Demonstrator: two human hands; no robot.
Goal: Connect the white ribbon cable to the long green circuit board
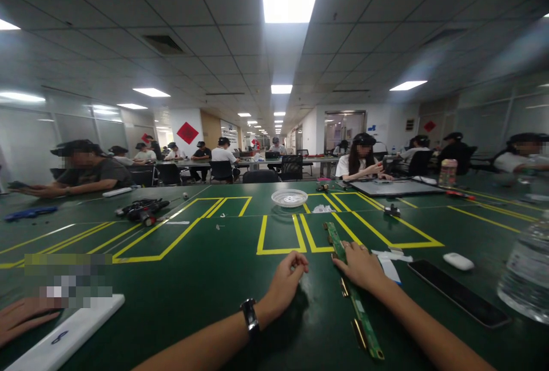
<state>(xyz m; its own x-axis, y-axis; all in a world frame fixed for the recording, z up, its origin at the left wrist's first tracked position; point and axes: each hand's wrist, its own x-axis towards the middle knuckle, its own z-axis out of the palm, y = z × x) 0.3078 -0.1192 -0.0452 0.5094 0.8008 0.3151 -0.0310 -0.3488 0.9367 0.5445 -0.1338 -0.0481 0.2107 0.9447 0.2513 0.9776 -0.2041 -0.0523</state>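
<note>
Best to keep the long, narrow green circuit board [365, 325] flat on the glossy desk [193, 291], low in the frame, right of centre, without pressing on the shiny brass-coloured tabs [359, 334] along its left edge. Laid over it, fingers slightly spread: right hand [362, 265]; cannot tell whether pinching. Loosely curled, near but apart, palm hidden: left hand [283, 280].

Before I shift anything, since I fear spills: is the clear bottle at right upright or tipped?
Upright: the clear bottle stands on its base on the green table, its body rising above.
</note>
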